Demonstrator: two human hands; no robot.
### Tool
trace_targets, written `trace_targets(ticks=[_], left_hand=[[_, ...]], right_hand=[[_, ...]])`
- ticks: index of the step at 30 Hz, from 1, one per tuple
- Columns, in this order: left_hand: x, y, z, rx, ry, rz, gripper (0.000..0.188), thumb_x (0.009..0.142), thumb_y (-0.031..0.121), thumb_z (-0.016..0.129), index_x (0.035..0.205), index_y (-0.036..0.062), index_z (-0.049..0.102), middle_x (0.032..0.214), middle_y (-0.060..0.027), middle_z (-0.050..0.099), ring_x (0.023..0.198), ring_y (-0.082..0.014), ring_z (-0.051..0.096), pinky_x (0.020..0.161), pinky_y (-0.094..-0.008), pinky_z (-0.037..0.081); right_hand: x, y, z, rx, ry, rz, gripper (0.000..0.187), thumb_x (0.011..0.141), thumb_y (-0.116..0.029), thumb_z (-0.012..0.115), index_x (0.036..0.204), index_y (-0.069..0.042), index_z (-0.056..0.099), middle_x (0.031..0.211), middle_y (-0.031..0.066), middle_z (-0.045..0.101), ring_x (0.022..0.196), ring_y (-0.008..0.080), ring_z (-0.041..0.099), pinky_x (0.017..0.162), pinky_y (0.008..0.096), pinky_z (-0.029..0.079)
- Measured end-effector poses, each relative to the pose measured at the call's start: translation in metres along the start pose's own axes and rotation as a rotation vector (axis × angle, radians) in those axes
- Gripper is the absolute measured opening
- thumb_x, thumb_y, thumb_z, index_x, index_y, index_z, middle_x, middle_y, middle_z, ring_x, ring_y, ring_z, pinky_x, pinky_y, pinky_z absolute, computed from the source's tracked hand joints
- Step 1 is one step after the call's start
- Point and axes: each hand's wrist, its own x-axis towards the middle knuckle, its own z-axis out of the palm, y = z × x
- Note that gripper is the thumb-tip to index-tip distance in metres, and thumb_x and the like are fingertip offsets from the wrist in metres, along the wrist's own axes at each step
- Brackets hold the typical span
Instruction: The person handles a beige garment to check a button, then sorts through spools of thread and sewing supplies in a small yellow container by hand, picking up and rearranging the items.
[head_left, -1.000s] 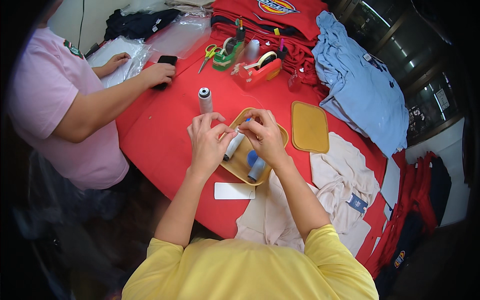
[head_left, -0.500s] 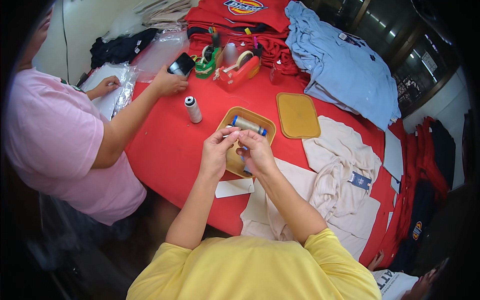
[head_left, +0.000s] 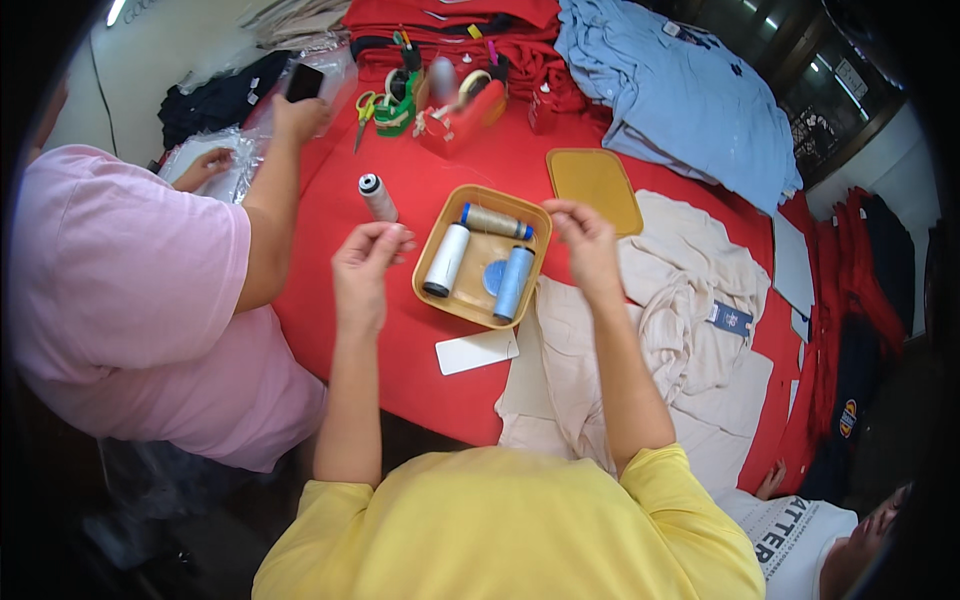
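Your left hand [head_left: 362, 262] pinched thumb to fingertips, perhaps for something fine, beside a grey thread cone [head_left: 378, 198] off the tray's [head_left: 473, 262] left edge. Three spools [head_left: 447, 260] lay inside, presumably against rolling. Your right hand [head_left: 593, 255] curled by the upper-right corner, its closure unclear; whether either held anything couldn't be told. Toward the bench's [head_left: 505, 160] right edge, a garment's [head_left: 685, 300] navy tag [head_left: 730, 318] bore unreadable print.
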Motion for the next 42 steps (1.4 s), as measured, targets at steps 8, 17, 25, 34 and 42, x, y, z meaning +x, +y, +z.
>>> trace_targets(ticks=[8, 17, 25, 34, 42], left_hand=[[0.015, -0.016, -0.055, -0.063, 0.094, -0.224, 0.016, 0.090, 0.013, 0.062, 0.104, 0.0032, 0.062, 0.090, -0.0054, 0.066, 0.081, -0.0105, 0.062, 0.069, -0.0209, 0.046], [0.107, -0.041, -0.096, -0.162, 0.109, -0.070, 0.021, 0.089, 0.006, 0.062, 0.108, -0.0007, 0.058, 0.096, -0.0074, 0.065, 0.085, -0.0119, 0.062, 0.074, -0.0220, 0.048], [0.175, -0.080, -0.127, -0.265, 0.109, -0.038, 0.013, 0.089, 0.011, 0.063, 0.102, 0.0067, 0.060, 0.093, -0.0037, 0.065, 0.084, -0.0112, 0.061, 0.075, -0.0235, 0.049], [0.184, -0.129, -0.146, -0.462, 0.102, -0.057, 0.009, 0.090, 0.012, 0.062, 0.098, 0.0095, 0.061, 0.085, 0.0005, 0.062, 0.078, -0.0086, 0.058, 0.073, -0.0234, 0.047], [0.174, -0.126, -0.146, -0.710, 0.074, -0.084, 0.008, 0.090, 0.009, 0.060, 0.098, 0.0091, 0.059, 0.083, -0.0004, 0.059, 0.078, -0.0109, 0.056, 0.074, -0.0253, 0.047]], right_hand=[[-0.008, 0.009, 0.007, -0.087, -0.153, -0.039, 0.022, 0.089, -0.014, 0.057, 0.104, 0.000, 0.065, 0.087, 0.0091, 0.065, 0.080, 0.0153, 0.059, 0.073, 0.0288, 0.045], [-0.062, -0.032, 0.028, -0.370, -0.282, -0.183, 0.012, 0.087, -0.006, 0.059, 0.096, 0.000, 0.065, 0.090, 0.0126, 0.062, 0.083, 0.0247, 0.060, 0.075, 0.0310, 0.046], [-0.103, 0.057, -0.072, -0.645, 0.371, -0.079, 0.011, 0.089, -0.006, 0.055, 0.094, -0.001, 0.064, 0.083, 0.0082, 0.060, 0.071, 0.0193, 0.056, 0.063, 0.0292, 0.045], [-0.107, 0.117, -0.093, -0.483, 0.559, 0.114, 0.016, 0.092, -0.011, 0.054, 0.094, 0.002, 0.063, 0.075, 0.0031, 0.056, 0.058, 0.0091, 0.044, 0.054, 0.0240, 0.038], [-0.108, 0.121, -0.095, -0.494, 0.564, 0.101, 0.018, 0.093, -0.013, 0.054, 0.093, 0.002, 0.062, 0.073, 0.0034, 0.056, 0.059, 0.0096, 0.045, 0.055, 0.0238, 0.039]])
